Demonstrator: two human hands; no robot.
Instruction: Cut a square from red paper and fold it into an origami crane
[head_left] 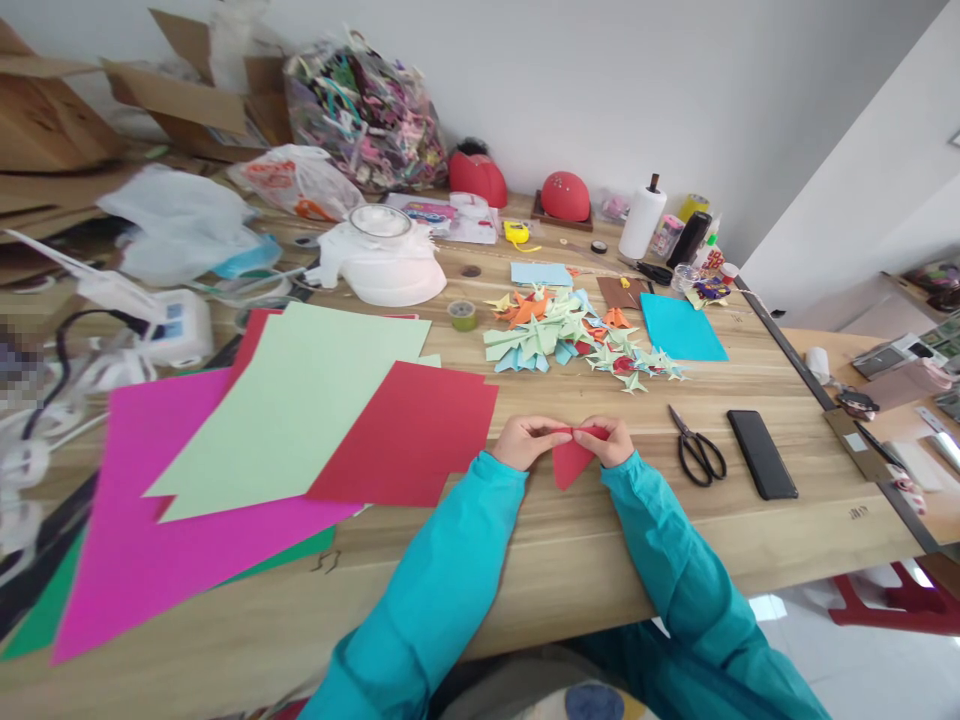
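Observation:
A small folded piece of red paper (571, 464) is held between my two hands above the wooden table, its point toward me. My left hand (525, 441) pinches its upper left edge with thumb and finger. On the other side, my right hand (611, 440) pinches the upper right edge, and the two thumbs nearly meet. To the right lie black-handled scissors (699, 452). Red sheets (412, 430) rest left of my left hand, partly over pale green sheets (300, 400). Beyond my hands is a pile of folded paper shapes (544, 325) in green, orange and blue.
A black phone (762, 453) lies right of the scissors. Magenta paper (187, 540) spreads at the left. Farther back are a turquoise sheet (683, 327), a tape roll (462, 315), a yellow tape measure (517, 232) and a stuffed clear bag (367, 115). The table edge (570, 640) is near me.

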